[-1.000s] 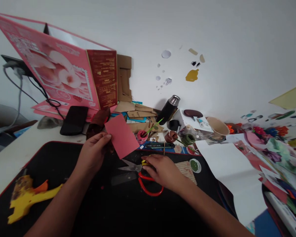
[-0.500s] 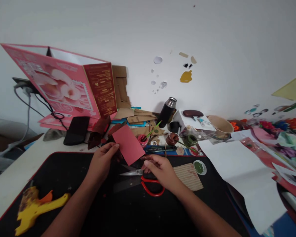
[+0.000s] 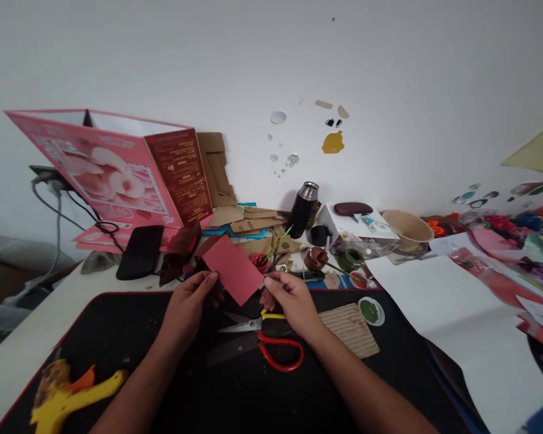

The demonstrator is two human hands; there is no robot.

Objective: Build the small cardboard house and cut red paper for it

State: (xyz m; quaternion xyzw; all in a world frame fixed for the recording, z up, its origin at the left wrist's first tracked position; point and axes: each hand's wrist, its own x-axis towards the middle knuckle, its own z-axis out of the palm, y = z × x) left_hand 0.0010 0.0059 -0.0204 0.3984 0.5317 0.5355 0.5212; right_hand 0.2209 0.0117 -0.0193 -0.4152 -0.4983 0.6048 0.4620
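Both hands pinch the red paper [image 3: 232, 269], left hand [image 3: 187, 305] and right hand [image 3: 288, 299] at opposite lower edges; light, floppy, probably creases easily; scissors [image 3: 265, 337] lie beneath the grip

Red card [image 3: 232, 269] — matt paper, seemingly smooth.

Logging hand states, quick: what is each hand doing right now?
Left hand: closed on the red paper piece, pinching its left edge.
Right hand: closed on the same paper's right edge.
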